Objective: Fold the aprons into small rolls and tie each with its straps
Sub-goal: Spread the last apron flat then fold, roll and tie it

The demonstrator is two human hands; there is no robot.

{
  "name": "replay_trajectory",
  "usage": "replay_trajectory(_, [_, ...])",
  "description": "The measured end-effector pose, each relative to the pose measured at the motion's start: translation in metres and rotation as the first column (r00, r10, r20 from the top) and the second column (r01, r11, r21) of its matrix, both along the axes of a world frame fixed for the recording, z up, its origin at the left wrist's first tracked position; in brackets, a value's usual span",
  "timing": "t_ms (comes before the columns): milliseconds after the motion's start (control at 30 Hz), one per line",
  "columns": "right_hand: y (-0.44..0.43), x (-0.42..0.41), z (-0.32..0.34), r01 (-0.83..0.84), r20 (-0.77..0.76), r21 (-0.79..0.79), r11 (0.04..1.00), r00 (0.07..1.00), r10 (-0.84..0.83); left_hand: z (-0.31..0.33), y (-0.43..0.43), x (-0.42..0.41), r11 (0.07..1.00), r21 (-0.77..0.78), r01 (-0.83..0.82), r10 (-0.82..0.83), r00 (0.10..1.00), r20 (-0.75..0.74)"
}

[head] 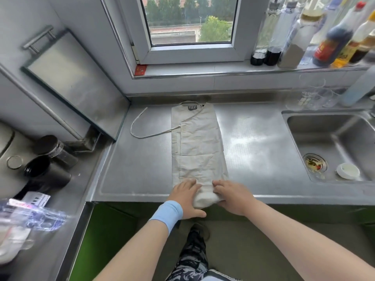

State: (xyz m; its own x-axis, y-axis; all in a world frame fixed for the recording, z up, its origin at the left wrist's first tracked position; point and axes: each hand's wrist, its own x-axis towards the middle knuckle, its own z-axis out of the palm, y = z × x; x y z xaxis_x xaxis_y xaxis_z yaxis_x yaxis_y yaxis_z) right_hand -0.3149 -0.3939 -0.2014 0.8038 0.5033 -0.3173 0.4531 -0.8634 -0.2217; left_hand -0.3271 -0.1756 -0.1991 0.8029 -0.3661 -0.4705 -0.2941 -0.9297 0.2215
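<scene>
Steel counter carries your cream apron, folded into a long strip that runs from the back wall to the front edge. Your left hand and right hand both grip its rolled near end, fingers seemingly curled over it. Its strap loops loose to the left.

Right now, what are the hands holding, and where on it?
Both the left hand and right hand grip the apron at its rolled near end, one on each side of the roll.
</scene>
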Motion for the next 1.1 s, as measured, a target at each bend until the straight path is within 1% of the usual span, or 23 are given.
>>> replay_trajectory(100, [0.004,0.005,0.019,0.150,-0.027,0.107,0.983,0.989,-0.148,0.014,0.003,-0.005,0.998,-0.044,-0.039,0.039,0.999,-0.005])
replay_trajectory(200, [0.004,0.020,0.044,0.311,-0.154,0.262,0.913,0.948,-0.279,0.033,0.007,0.006,0.981,-0.098,-0.168,0.166,0.986,-0.029])
replay_trajectory(333, [0.000,0.050,0.082,0.422,-0.363,0.363,0.831,0.885,-0.291,0.079,0.015,0.039,0.965,-0.142,-0.219,0.212,0.975,-0.061])
replay_trajectory(400, [-0.006,0.067,0.094,0.480,-0.433,0.426,0.767,0.852,-0.294,0.101,0.018,0.057,0.962,-0.155,-0.227,0.219,0.973,-0.067])
replay_trajectory(467, [-0.010,0.084,0.098,0.552,-0.484,0.469,0.689,0.814,-0.323,0.114,0.021,0.077,0.952,-0.175,-0.250,0.246,0.968,-0.044])
replay_trajectory(500, [-0.011,0.092,0.098,0.583,-0.492,0.486,0.651,0.798,-0.347,0.116,0.022,0.088,0.946,-0.184,-0.267,0.270,0.963,-0.014])
replay_trajectory(567, [-0.008,0.110,0.093,0.622,-0.459,0.522,0.584,0.782,-0.422,0.110,0.023,0.112,0.919,-0.217,-0.329,0.348,0.936,0.056])
replay_trajectory(633, [-0.003,0.131,0.082,0.651,-0.402,0.546,0.527,0.756,-0.517,0.100,0.021,0.137,0.869,-0.305,-0.390,0.444,0.887,0.131])
replay_trajectory(667, [0.000,0.138,0.077,0.667,-0.380,0.552,0.500,0.736,-0.561,0.095,0.018,0.143,0.846,-0.359,-0.395,0.478,0.859,0.181])
replay_trajectory(700, [0.002,0.146,0.071,0.682,-0.365,0.555,0.476,0.714,-0.597,0.090,0.015,0.148,0.841,-0.393,-0.372,0.489,0.833,0.259])
replay_trajectory(767, [0.007,0.163,0.057,0.708,-0.363,0.559,0.433,0.678,-0.640,0.074,0.008,0.153,0.868,-0.396,-0.299,0.467,0.761,0.449])
replay_trajectory(800, [0.009,0.172,0.049,0.715,-0.365,0.557,0.422,0.668,-0.648,0.066,0.005,0.155,0.878,-0.400,-0.264,0.453,0.729,0.513])
replay_trajectory(833, [0.011,0.181,0.041,0.722,-0.366,0.554,0.414,0.658,-0.658,0.057,0.002,0.156,0.886,-0.409,-0.218,0.430,0.719,0.547])
replay_trajectory(867, [0.013,0.191,0.033,0.736,-0.370,0.547,0.398,0.639,-0.674,0.045,0.001,0.161,0.899,-0.408,-0.163,0.385,0.738,0.554])
replay_trajectory(900, [0.015,0.197,0.026,0.753,-0.375,0.540,0.377,0.615,-0.693,0.033,-0.001,0.163,0.917,-0.388,-0.093,0.306,0.788,0.535])
replay_trajectory(933, [0.016,0.203,0.020,0.773,-0.386,0.528,0.353,0.588,-0.711,0.021,-0.001,0.167,0.935,-0.353,-0.038,0.217,0.848,0.484])
replay_trajectory(1000, [0.018,0.214,0.005,0.813,-0.408,0.485,0.321,0.535,-0.739,0.002,-0.001,0.176,0.967,-0.253,-0.010,0.083,0.956,0.280])
replay_trajectory(1033, [0.020,0.213,0.000,0.813,-0.373,0.473,0.340,0.534,-0.759,-0.004,0.000,0.177,0.984,-0.178,-0.005,0.042,0.978,0.203])
replay_trajectory(1067, [0.022,0.212,-0.006,0.792,-0.270,0.467,0.392,0.550,-0.790,-0.012,0.001,0.181,0.994,-0.106,0.002,0.015,0.988,0.156])
replay_trajectory(1100, [0.024,0.210,-0.011,0.751,-0.114,0.458,0.476,0.580,-0.806,-0.017,0.002,0.184,0.999,-0.052,0.004,0.003,0.991,0.131])
